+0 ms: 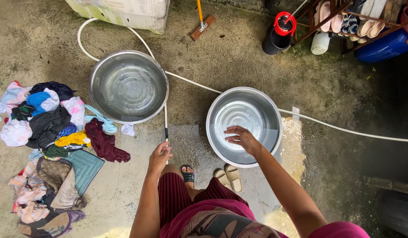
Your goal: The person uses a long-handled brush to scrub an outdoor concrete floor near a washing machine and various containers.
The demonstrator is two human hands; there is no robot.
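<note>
My left hand (160, 155) is shut on the end of a white hose (166, 128) that runs up along the rim of the left steel basin (128, 86). My right hand (242, 138) hovers, fingers spread, inside the right steel basin (244, 126), which has a little water at its bottom; whether the hand touches the water I cannot tell. Both basins stand on the wet concrete floor, the left one farther from me.
A pile of mixed clothes (45, 132) lies at the left. Beige sandals (229, 176) sit by my foot. A white hose crosses the floor. A black-and-red jug (278, 34), shoe rack (358, 17), blue container (385, 46) and brush (202, 24) stand at the back.
</note>
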